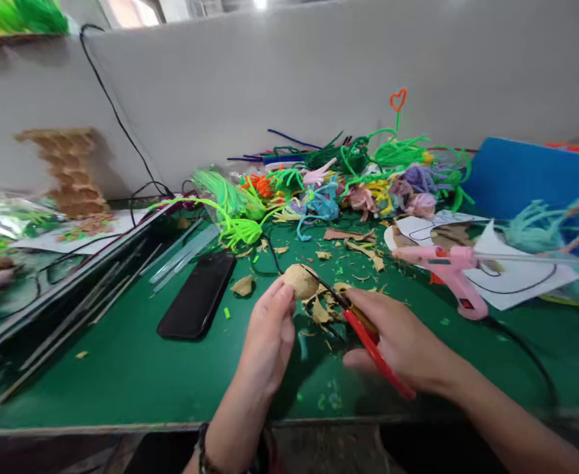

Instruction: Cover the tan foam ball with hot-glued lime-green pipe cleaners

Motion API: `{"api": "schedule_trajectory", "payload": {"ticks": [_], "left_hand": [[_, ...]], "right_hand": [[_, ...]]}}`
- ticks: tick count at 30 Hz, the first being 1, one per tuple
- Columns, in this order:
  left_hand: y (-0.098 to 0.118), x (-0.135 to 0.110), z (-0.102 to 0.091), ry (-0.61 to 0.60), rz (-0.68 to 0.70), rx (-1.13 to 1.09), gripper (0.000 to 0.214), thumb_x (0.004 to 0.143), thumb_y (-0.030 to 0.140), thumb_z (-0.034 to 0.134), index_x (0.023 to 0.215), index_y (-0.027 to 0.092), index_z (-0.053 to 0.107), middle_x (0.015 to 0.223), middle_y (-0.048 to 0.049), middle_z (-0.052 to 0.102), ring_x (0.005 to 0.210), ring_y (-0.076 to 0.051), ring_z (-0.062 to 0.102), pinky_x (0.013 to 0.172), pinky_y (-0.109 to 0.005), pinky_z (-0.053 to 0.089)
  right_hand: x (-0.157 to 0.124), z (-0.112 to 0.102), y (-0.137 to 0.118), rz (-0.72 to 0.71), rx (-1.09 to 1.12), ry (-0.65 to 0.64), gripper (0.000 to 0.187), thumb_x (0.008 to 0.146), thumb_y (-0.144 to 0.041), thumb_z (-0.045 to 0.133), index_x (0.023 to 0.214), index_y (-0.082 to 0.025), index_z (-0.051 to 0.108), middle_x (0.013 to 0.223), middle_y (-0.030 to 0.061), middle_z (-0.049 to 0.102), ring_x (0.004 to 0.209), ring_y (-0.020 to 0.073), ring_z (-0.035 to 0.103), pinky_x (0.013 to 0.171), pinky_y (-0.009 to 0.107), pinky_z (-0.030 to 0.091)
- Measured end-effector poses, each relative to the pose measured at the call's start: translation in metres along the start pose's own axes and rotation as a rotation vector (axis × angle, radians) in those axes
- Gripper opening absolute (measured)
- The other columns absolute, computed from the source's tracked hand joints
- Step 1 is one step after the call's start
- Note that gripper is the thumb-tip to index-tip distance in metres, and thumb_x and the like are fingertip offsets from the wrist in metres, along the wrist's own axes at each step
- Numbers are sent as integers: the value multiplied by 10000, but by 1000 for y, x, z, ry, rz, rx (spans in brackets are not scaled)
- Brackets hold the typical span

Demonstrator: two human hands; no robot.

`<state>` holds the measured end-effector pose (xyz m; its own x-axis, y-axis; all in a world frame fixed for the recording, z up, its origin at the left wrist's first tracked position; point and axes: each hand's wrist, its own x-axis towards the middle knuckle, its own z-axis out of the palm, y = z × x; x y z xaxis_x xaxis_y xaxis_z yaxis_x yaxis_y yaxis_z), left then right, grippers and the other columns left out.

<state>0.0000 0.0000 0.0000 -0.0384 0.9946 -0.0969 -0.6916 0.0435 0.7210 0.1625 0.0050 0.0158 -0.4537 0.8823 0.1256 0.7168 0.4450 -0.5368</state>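
Observation:
Between the thumb and fingers of my left hand [270, 322] is a small tan cup [300, 282], rounded and rough like moulded egg-carton pulp. My right hand [398, 336] grips a pair of red-handled scissors [368, 345]. Their dark blades point up and left, with the tips at the cup's upper edge. I cannot tell whether the blades are cutting into it. Torn tan scraps [322, 311] lie on the green table under and around the blades. Another curled tan scrap [243, 286] rests left of the cup.
A black phone [197, 296] lies to the left, beside clear glue sticks [185, 253]. At right sits a pink glue gun [460, 270] on white paper cut-outs. Coloured pipe cleaners [324, 197] are heaped along the back. An egg carton [72, 171] leans on the wall.

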Motion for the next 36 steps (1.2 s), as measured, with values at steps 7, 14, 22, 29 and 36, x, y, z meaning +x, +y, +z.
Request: {"api": "schedule_trajectory", "payload": {"ticks": [7,14,22,29,36], "left_hand": [[1,-1,1,33,21,122,392,495,427,797,789,175,735,826,-25,732,856,-167,624,753,-209,453],[0,2,-1,20,24,94,306,531,388,786,734,167,725,703,3,695,664,-104,570,646,-181,423],[3,2,3,27,-46,23,370,501,339,789,803,143,708,769,-26,708,670,-111,579,587,-186,390],[3,1,5,17,-49,-33,361,490,355,806,774,154,709,774,-23,711,656,-113,588,585,-196,394],[3,1,4,25,-61,-40,364,494,364,814,771,153,708,727,-12,698,631,-104,577,596,-186,412]], "right_hand": [[1,-3,4,-8,155,-22,630,640,-815,380,538,-194,346,495,-48,339,472,80,276,452,220,214],[4,1,8,74,328,58,580,679,-743,432,505,-200,324,490,-60,237,464,70,216,425,219,182],[1,-1,3,44,244,76,706,628,-856,273,712,-181,464,615,9,463,542,128,398,497,265,331],[-1,8,9,36,402,71,569,689,-772,370,682,-204,385,573,-28,403,520,105,360,497,257,328],[-2,3,2,47,221,-46,697,593,-884,254,726,-208,362,602,-14,419,508,112,330,469,267,282]]}}
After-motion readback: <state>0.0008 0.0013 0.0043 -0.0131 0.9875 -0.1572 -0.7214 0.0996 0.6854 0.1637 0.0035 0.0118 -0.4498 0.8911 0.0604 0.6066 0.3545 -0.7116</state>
